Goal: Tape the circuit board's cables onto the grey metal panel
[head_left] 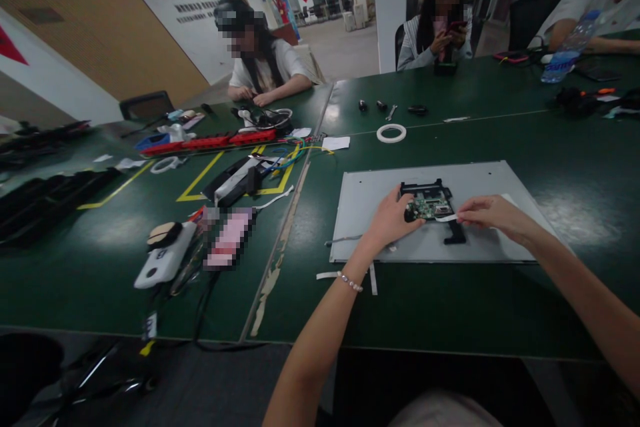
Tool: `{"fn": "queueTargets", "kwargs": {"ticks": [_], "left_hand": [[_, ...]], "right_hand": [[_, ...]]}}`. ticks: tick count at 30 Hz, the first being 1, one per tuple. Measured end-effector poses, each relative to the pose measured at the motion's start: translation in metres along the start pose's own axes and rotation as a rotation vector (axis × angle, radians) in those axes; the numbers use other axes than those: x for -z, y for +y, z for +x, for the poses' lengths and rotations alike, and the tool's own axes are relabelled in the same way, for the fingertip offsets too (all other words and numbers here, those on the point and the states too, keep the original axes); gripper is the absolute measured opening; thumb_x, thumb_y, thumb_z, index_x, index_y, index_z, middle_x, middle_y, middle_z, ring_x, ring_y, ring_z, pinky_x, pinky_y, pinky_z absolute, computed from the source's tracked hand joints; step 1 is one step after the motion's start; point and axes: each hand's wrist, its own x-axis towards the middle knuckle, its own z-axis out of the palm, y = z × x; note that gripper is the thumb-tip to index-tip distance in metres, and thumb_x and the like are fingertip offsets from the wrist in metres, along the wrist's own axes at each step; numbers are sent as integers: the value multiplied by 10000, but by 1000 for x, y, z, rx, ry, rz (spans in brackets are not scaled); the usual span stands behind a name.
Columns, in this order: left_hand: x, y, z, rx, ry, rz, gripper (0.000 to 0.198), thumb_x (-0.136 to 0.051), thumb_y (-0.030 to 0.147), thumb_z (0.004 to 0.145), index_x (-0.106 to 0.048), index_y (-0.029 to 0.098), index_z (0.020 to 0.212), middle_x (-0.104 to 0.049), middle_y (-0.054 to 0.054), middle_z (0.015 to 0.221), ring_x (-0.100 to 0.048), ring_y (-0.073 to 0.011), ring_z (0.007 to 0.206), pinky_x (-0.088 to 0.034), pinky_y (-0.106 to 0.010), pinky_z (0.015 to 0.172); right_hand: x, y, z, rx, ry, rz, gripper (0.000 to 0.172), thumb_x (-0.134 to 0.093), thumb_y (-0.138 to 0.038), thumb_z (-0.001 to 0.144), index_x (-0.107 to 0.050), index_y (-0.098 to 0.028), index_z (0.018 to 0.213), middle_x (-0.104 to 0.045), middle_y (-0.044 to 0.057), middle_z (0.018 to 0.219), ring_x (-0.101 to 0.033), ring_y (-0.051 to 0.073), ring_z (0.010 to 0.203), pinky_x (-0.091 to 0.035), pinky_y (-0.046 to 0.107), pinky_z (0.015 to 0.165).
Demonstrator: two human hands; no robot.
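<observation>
A green circuit board point(431, 208) sits in a black plastic frame point(454, 233) on a flat light-grey panel point(355, 199). My left hand point(389, 219) grips the board's left side, thumb at its lower edge and fingers at the upper left. From the right, my right hand point(493, 215) pinches the end of a short white tape strip point(447, 218), whose other end reaches the board's lower edge. Whether that end is stuck down I cannot tell. A thin grey cable point(345, 239) runs out under my left wrist.
Two more white strips point(373, 279) lie before the panel. Behind it are a tape roll point(391, 133) and a small wrench point(391, 112). To the left lie a pink-screened phone point(230, 238), a white device point(166, 260) and a red power strip point(215, 141). Several people sit around the table.
</observation>
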Motion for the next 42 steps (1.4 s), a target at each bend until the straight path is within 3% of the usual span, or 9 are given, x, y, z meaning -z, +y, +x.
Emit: {"fn": "queueTargets", "kwargs": {"ticks": [9,15,23,28,32,38,40,42], "left_hand": [[-6,-3,0,-7,5,63,582,-610,436,822,-422,182,1312,-308,-160,1482,-404,-311,1316,-364,-478,1077],[-5,-1,1,-6,-16,78,649,-577,448,844,-348,168,1382,-324,-166,1477,-416,-311,1304,-359,-467,1074],[-5,4,2,-16,-6,119,633,-586,436,838,-360,183,1373,-326,-149,1482,-329,-317,1361,-310,-509,1095],[5,20,4,-179,23,109,529,-548,361,879,-383,196,1354,-302,-116,1505,-225,-254,1420,-248,-474,1151],[5,30,4,-330,-15,101,432,-475,309,925,-415,181,1333,-377,-101,1467,-255,-200,1413,-291,-399,1144],[0,33,4,-348,-31,170,395,-497,274,914,-459,191,1299,-452,-93,1416,-334,-209,1376,-322,-442,1120],[10,35,5,-375,14,168,346,-500,251,914,-498,194,1255,-494,-84,1379,-393,-207,1337,-346,-447,1102],[26,40,2,-409,136,134,275,-473,213,925,-542,198,1191,-559,-72,1301,-476,-196,1262,-388,-441,1067]], "right_hand": [[-3,-8,-5,-38,-5,-132,347,-691,-449,700,-691,-159,891,-671,67,899,-610,149,768,-463,235,625],[-4,-7,-4,20,34,-215,360,-672,-467,719,-696,-161,905,-673,62,901,-609,152,743,-471,260,657],[-9,-9,-7,60,61,-144,349,-675,-440,710,-698,-150,904,-673,64,878,-614,150,721,-496,269,672],[-10,-12,-8,73,62,-138,318,-673,-410,714,-697,-146,889,-674,56,859,-611,136,695,-508,263,672],[-12,-8,-5,76,38,-100,306,-666,-402,720,-686,-144,884,-675,53,862,-623,140,721,-522,265,693],[-13,-3,-3,104,43,-108,286,-659,-389,723,-683,-148,877,-676,47,849,-628,139,707,-526,268,697],[-13,-2,-2,108,48,-101,288,-659,-391,724,-682,-148,877,-677,48,840,-627,138,701,-525,265,694],[-11,-1,0,109,59,-90,300,-666,-401,718,-684,-147,878,-676,49,832,-623,136,697,-521,260,685]]}}
